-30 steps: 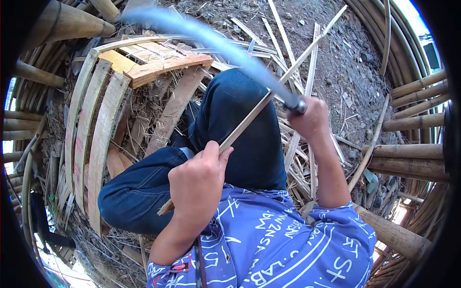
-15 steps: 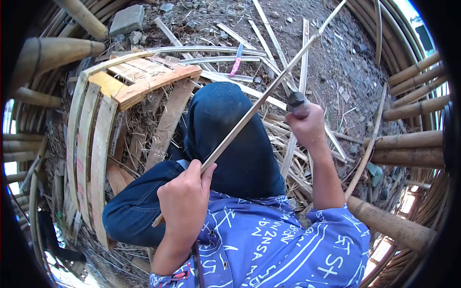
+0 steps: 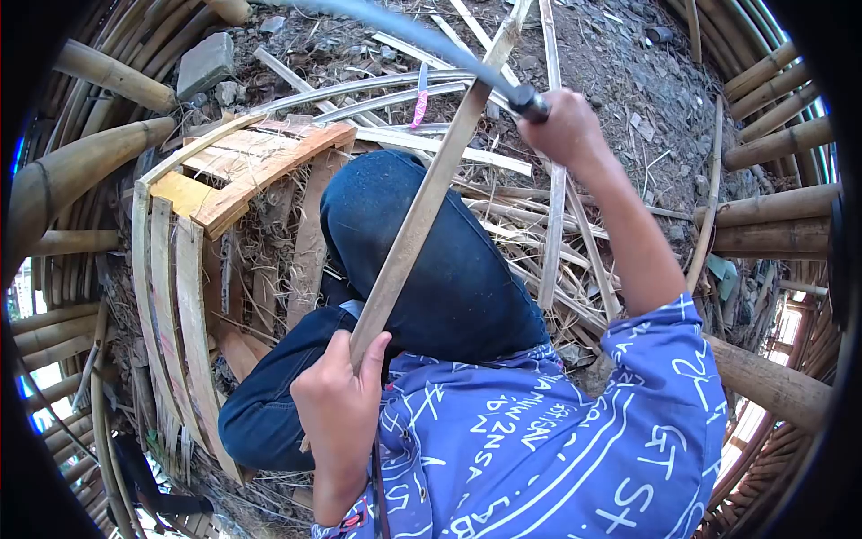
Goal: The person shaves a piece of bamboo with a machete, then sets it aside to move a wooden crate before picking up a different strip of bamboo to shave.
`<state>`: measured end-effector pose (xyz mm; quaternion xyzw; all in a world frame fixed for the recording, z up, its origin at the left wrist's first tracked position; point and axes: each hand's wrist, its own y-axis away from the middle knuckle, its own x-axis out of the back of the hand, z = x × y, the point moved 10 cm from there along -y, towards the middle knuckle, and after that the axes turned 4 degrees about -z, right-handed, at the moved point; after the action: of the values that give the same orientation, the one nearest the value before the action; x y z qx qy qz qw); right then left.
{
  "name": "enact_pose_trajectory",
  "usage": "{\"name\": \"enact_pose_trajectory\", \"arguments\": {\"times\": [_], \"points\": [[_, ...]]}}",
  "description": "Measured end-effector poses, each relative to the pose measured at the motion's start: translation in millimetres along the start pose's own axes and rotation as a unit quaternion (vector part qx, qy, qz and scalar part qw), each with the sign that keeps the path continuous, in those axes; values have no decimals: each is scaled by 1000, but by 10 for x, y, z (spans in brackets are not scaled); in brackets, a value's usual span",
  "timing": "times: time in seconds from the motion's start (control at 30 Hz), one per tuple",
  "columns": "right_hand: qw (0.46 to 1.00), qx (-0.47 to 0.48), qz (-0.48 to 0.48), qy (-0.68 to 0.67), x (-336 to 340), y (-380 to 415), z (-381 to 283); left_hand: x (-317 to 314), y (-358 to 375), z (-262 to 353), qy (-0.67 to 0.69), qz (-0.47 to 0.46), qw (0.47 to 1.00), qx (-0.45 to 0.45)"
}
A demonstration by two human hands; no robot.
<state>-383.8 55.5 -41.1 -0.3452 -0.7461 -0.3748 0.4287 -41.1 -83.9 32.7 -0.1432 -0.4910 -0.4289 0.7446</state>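
Observation:
My left hand [image 3: 339,400], low and left of centre, is closed round the lower end of a long bamboo strip [image 3: 415,225]. The strip slants up across my raised knee, its flat face showing. At the upper right my right hand [image 3: 564,130] grips the dark handle of a machete [image 3: 422,36]. Its long grey blade, smeared by motion, stretches to the upper left and overlaps the strip near the strip's far end. Just beyond the knee, a smaller knife with a pink handle [image 3: 419,108] lies among the split strips.
A slatted wooden crate [image 3: 189,269] lies to the left of my legs. Split bamboo strips [image 3: 552,225] and shavings litter the ground. A concrete block [image 3: 205,65] rests at the upper left. Bamboo poles [image 3: 772,211] frame both sides.
The machete has swung up and its blade now crosses the strip's far end. The strip has turned steeper and shows a broader face. My left hand keeps its hold.

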Motion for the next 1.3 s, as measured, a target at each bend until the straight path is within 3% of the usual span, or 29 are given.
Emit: {"name": "enact_pose_trajectory", "arguments": {"times": [0.1, 0.17, 0.3, 0.4, 0.47, 0.53, 0.6, 0.67, 0.7, 0.87, 0.97, 1.1, 1.17, 1.3], "points": [[999, -36, 14, -24, 11, -250, 344, 6, 37, 0, -3, -12, 1000, 8], [996, 11, 84, 23, 137, -225, 204, 0, 51, -26, -4, -14, 1000, 17], [992, 11, 16, -127, 210, 157, -23, -81, 1, -36, 6, -19, 1000, 16], [987, 51, -5, -150, 178, 501, -252, -71, -44, -12, -26, -9, 1000, 8], [995, 86, 28, -48, 114, 594, -369, -52, -49, 15, -45, -4, 999, -3], [999, 43, -1, 15, -27, 349, -162, 36, -8, 68, -88, 23, 996, -21], [995, -91, -47, -10, -12, 37, 260, 39, 56, 55, -84, 20, 996, -17], [996, -49, 67, -21, 251, -212, 539, 85, 75, 10, -81, 32, 996, -10], [996, -32, 73, -27, 316, -216, 540, 64, 75, -7, -72, 28, 997, -13], [991, 52, 35, -114, 107, 282, 28, -120, -41, -72, 35, -20, 999, -2], [993, 77, 70, -61, -72, 482, -160, -221, -88, -149, 106, -80, 990, 36], [980, 108, 85, -144, -85, 566, -227, -251, -130, -150, 188, -105, 975, 53], [977, 70, 38, -198, -158, 653, -211, -255, -156, -197, 180, -107, 977, 51], [978, 102, 8, -184, -174, 857, -327, -310, -180, -208, 127, -82, 988, 30]]}}
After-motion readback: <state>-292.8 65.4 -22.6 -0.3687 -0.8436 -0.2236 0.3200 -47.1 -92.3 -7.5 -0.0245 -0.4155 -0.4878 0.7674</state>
